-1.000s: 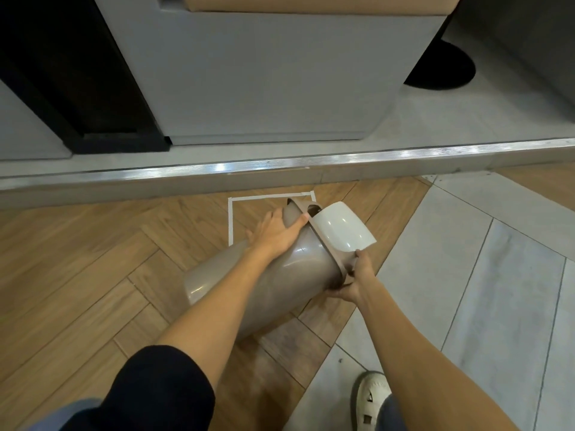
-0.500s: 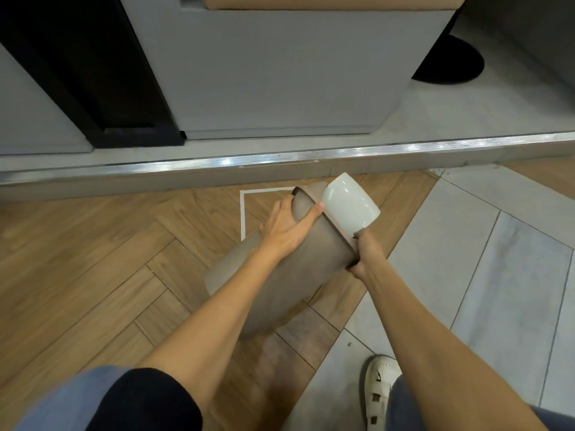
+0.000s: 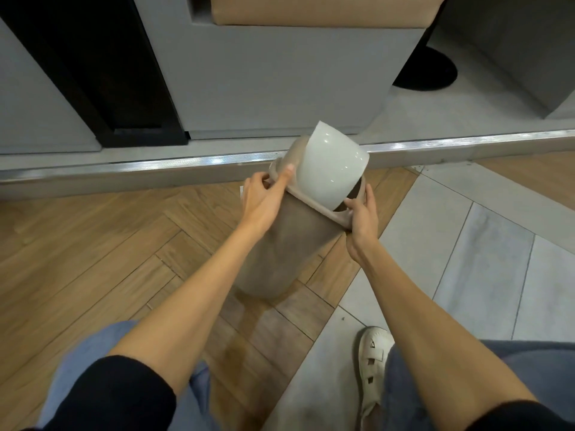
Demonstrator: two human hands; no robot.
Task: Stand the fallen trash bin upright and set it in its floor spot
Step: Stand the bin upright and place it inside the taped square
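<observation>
A taupe trash bin with a white swing lid stands nearly upright on the wooden floor, its top leaning a little away from me. My left hand grips the rim on the left side. At the right side, my right hand holds the rim. A white taped square marks the floor just behind the bin; only a small corner of it shows beside my left hand, the rest is hidden by the bin and hand.
A raised grey step with a metal edge strip runs across right behind the bin. A grey cabinet block stands on it. Grey floor tiles lie to the right. My white shoe is near the bottom.
The bin has swung up from lying tilted on its side to almost upright. Both hands stayed on its rim and rose with it.
</observation>
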